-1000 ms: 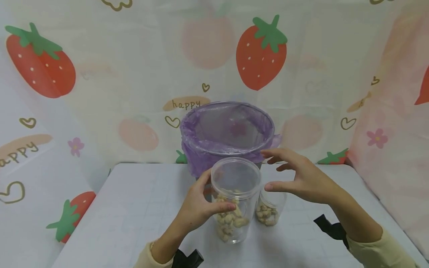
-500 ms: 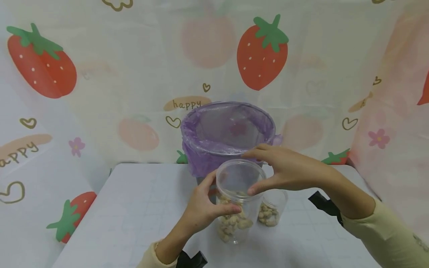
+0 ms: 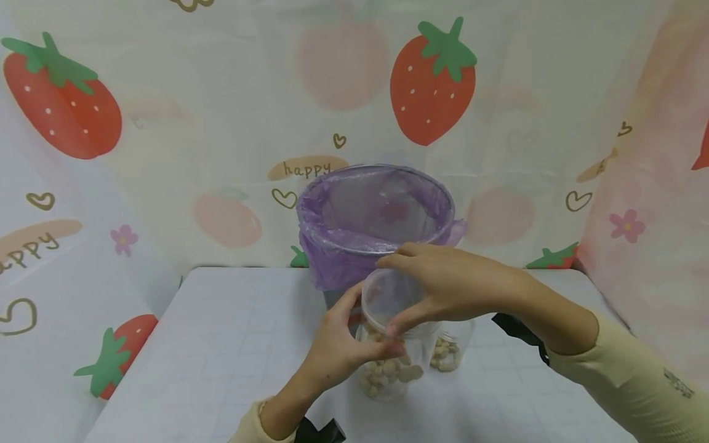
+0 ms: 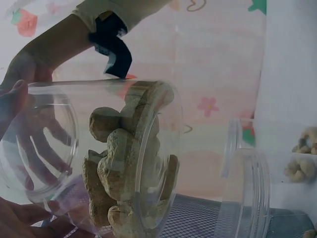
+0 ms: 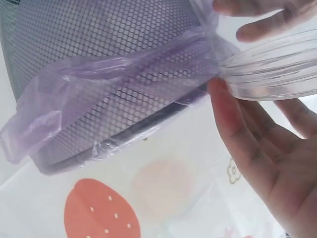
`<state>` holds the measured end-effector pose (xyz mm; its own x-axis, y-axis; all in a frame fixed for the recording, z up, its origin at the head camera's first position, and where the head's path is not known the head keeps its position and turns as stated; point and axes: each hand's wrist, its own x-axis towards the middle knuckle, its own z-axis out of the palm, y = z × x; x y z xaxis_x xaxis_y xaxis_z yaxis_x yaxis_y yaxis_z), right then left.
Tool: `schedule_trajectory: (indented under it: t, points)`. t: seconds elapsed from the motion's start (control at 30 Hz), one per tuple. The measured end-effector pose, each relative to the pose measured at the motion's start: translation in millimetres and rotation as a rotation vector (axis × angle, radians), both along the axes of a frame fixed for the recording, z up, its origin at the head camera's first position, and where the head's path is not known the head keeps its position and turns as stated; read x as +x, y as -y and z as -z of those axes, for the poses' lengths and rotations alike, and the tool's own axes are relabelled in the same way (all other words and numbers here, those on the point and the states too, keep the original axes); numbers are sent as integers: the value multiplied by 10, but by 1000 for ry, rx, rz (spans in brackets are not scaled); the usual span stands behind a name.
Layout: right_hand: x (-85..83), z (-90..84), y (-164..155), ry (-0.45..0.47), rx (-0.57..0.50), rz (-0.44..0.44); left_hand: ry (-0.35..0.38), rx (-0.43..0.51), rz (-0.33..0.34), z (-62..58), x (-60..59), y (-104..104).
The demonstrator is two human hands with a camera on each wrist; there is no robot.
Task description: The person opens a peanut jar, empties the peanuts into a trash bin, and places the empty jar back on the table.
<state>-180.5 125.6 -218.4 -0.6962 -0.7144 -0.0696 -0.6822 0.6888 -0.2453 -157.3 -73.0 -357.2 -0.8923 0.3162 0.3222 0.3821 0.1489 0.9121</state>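
A clear plastic jar (image 3: 388, 369) partly filled with peanuts stands on the white table (image 3: 221, 344). My left hand (image 3: 354, 335) grips its side, thumb up along the wall and fingers curled across the front. My right hand (image 3: 412, 295) comes over from the right, with fingers and thumb curled round the jar's clear top (image 3: 382, 295). In the left wrist view the peanuts (image 4: 124, 163) show through the jar, and the right hand's fingers (image 4: 42, 144) show behind its wall. The right wrist view has the ribbed clear rim (image 5: 277, 64) against my right palm (image 5: 262, 168).
A smaller clear jar (image 3: 447, 352) holding a few peanuts stands just right of the big one. Behind both is a mesh bin (image 3: 376, 215) lined with a purple bag. Strawberry-print cloth hangs behind and at both sides of the table.
My right hand has moved left from above the small jar and closed round the big jar's top. The left hand has kept its grip on the jar's side.
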Motion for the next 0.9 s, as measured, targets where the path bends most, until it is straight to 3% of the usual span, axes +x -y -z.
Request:
schedule_trajectory:
  t: [0.3, 0.9]
  points:
    - [47, -29, 76, -20, 74, 25, -88, -3, -33, 27, 32, -64]
    - [68, 10, 163, -90, 40, 42, -69, -9, -25, 6, 9, -34]
